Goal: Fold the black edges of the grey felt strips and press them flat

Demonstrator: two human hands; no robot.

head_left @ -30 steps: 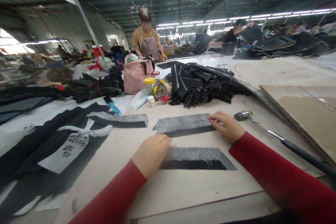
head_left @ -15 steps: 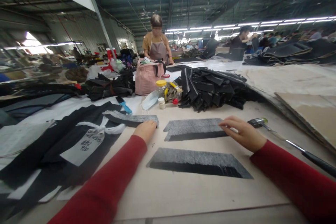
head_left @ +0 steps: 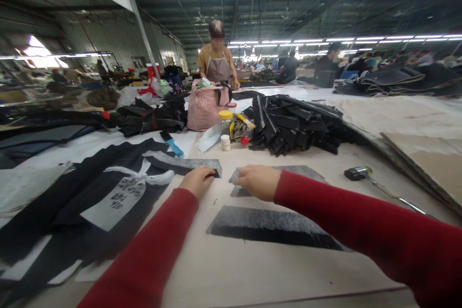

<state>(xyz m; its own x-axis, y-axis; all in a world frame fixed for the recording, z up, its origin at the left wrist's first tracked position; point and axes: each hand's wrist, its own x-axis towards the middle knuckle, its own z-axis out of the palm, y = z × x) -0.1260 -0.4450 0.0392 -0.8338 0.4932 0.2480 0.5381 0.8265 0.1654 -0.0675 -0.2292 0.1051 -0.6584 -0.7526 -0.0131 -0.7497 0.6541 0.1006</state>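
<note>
Three grey-and-black felt strips lie on the tan board point(head_left: 252, 269). My left hand point(head_left: 198, 180) is curled on the right end of the left strip point(head_left: 180, 163), fingertips pinching its corner. My right hand point(head_left: 258, 181) has reached across and lies with bent fingers pressed on the left end of the middle strip point(head_left: 299, 171). Nothing touches the near strip point(head_left: 267, 226), which lies just below both hands. Both sleeves are red.
A hammer point(head_left: 357, 173) lies to the right, beside stacked cardboard sheets point(head_left: 426, 154). Behind the strips are a pile of black pieces point(head_left: 296, 125), a yellow-lidded jar point(head_left: 225, 122), a face mask point(head_left: 208, 138) and a pink bag point(head_left: 205, 106). Black fabric with a white tag point(head_left: 119, 197) lies left. A person in an apron point(head_left: 216, 60) stands across the table.
My left hand went from the near strip to the left strip's end. My right hand slid from the middle strip's right end to its left end.
</note>
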